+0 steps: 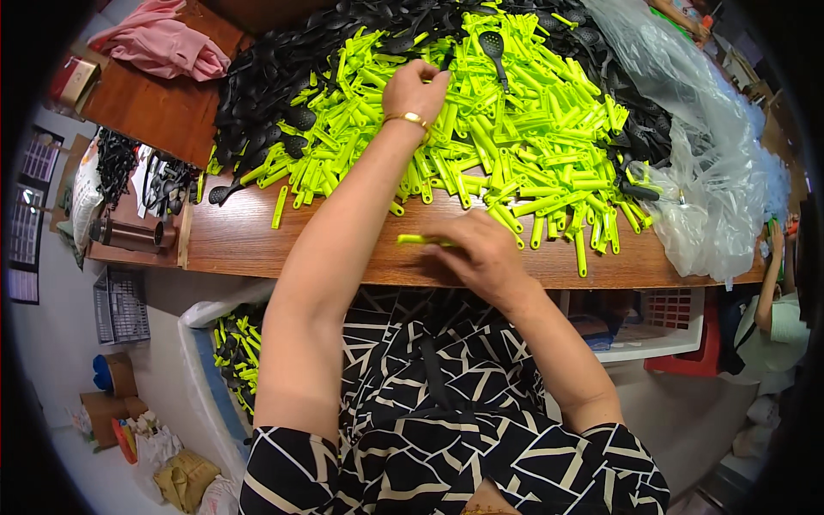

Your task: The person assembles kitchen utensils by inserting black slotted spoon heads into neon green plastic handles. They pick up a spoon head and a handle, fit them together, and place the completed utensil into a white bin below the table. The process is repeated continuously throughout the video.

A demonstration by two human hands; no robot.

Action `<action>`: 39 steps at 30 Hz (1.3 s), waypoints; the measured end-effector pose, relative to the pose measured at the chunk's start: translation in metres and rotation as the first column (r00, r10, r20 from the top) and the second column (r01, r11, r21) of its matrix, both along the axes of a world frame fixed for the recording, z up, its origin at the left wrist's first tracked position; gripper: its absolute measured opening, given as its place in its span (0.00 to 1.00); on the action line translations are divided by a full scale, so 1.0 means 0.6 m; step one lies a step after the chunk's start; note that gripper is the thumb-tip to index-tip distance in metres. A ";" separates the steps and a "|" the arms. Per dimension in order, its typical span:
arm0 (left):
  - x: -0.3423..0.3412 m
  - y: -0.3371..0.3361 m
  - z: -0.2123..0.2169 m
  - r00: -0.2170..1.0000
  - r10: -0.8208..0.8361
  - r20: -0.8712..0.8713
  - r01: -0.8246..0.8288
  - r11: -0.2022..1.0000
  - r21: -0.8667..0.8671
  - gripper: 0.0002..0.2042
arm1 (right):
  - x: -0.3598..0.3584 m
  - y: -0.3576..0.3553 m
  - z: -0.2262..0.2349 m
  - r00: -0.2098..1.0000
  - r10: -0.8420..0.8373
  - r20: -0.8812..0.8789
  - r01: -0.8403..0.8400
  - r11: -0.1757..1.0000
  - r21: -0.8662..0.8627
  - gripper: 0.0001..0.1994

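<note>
My left hand (415,92), with a gold bracelet at the wrist, reaches into a heap of lime-green plastic handles (532,129). Its fingers are closed near a dark piece (447,60), but what they pinch is hidden. Above the table's front edge, my right hand (481,253) holds one green handle (410,239), whose end sticks out past the fingers to the left. A black slotted spoon head (492,45) lies on top of the green heap. More black utensil heads (257,129) are piled behind the handles and to their left.
Clear plastic sheeting (695,163) drapes over the table's right side. A pink cloth (159,41) lies on a wooden box (150,107) at the left. Below the table, a lined container (202,343) holds green-and-black utensils. A white crate (674,318) stands under the right side.
</note>
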State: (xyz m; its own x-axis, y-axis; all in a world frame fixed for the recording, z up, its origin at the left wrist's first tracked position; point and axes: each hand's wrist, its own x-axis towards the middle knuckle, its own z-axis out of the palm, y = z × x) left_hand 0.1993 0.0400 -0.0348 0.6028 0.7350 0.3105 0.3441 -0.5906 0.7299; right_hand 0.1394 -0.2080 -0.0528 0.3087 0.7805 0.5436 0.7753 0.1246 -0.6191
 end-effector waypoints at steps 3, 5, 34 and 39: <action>-0.071 -0.024 0.000 0.907 -0.276 0.319 0.368 0.888 -0.276 0.12 | 0.046 -0.044 0.016 0.989 -0.119 -0.083 0.120 0.993 0.011 0.07; -0.151 -0.075 0.047 0.914 -0.390 0.109 0.405 0.883 -0.236 0.12 | 0.081 -0.063 0.043 0.973 -0.185 -0.139 0.189 0.982 0.015 0.06; -0.295 -0.199 0.048 0.859 -0.512 0.014 0.512 0.858 -0.024 0.15 | 0.137 -0.079 0.109 0.954 -0.044 -0.298 -0.010 0.984 -0.178 0.10; -0.301 -0.201 0.046 0.848 -0.527 -0.049 0.529 0.843 0.094 0.15 | 0.126 -0.077 0.112 0.982 -0.072 -0.172 0.040 0.983 -0.179 0.10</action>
